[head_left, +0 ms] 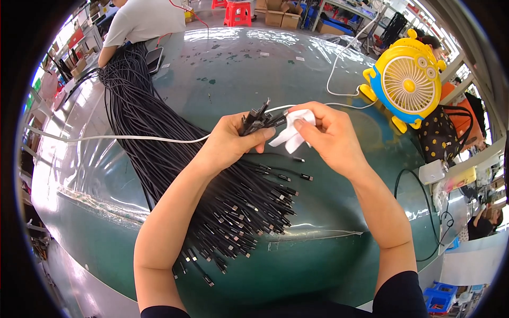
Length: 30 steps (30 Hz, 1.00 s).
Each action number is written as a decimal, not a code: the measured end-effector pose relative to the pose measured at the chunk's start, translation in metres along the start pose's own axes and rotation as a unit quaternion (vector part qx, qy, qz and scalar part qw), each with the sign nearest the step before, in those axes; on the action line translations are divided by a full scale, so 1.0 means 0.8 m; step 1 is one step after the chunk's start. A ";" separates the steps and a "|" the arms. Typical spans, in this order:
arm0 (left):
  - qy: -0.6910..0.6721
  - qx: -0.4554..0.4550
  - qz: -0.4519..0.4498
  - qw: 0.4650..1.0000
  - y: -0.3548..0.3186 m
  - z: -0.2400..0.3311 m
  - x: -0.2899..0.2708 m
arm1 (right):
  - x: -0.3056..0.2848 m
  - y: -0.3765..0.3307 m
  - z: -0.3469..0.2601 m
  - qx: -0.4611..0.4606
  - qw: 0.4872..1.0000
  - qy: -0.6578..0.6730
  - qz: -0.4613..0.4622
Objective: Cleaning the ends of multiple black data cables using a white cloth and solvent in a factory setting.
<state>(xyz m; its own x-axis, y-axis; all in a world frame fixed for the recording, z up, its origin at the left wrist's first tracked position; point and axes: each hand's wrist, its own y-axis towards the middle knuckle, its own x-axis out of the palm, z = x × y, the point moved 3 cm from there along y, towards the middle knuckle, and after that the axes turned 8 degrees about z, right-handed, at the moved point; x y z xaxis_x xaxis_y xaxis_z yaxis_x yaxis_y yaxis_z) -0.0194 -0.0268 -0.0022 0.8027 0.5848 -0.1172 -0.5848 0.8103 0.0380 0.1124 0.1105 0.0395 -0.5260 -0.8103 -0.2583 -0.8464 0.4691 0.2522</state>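
Note:
My left hand point(224, 144) is closed around a small bunch of black cable connectors point(256, 121), their ends fanned out above the thumb. A folded white cloth point(291, 140) is pinched between the thumb and fingers of my right hand point(338, 137). It touches the end of one connector pointing right from the bunch; that tip is hidden by cloth and fingers. Beneath my left forearm spreads a thick bundle of black cables point(143, 114), with many loose plug ends point(238, 212) fanned out on the green table mat point(318, 265).
A yellow and blue character-shaped fan point(405, 85) stands at the right, near a dotted black bag point(445, 135). A white cord point(106, 138) crosses the table behind my hands. At the far left, a person in a white shirt point(146, 24) sits beside a phone point(154, 59).

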 end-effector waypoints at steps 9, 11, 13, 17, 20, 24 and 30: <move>-0.008 -0.006 -0.027 1.000 -0.002 0.007 -0.002 | 0.015 0.009 -0.003 -0.007 0.998 -0.054 -0.026; -0.035 0.005 -0.035 0.999 -0.001 0.000 -0.003 | 0.020 0.010 -0.002 -0.014 0.999 -0.037 -0.029; -0.038 0.003 -0.038 0.999 0.001 -0.004 -0.005 | 0.021 0.010 0.003 0.002 0.999 -0.024 -0.045; -0.051 -0.004 -0.042 0.998 0.003 -0.007 -0.003 | 0.015 0.013 0.001 0.031 0.995 -0.070 -0.068; -0.044 -0.041 -0.066 0.996 0.000 -0.005 -0.007 | 0.019 0.006 0.001 0.018 0.994 -0.082 -0.063; -0.096 -0.021 -0.036 0.995 -0.005 0.003 -0.002 | 0.018 -0.001 0.014 -0.059 0.989 -0.134 -0.036; -0.051 -0.028 -0.012 0.998 -0.005 0.005 -0.005 | 0.011 -0.007 0.008 -0.002 0.999 -0.013 -0.030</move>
<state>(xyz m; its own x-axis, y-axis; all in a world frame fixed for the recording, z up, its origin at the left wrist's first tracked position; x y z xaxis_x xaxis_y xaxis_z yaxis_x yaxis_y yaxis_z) -0.0200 -0.0321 0.0018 0.8223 0.5689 -0.0152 -0.5691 0.8220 -0.0201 0.1124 0.1031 0.0296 -0.4769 -0.8275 -0.2963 -0.8758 0.4188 0.2401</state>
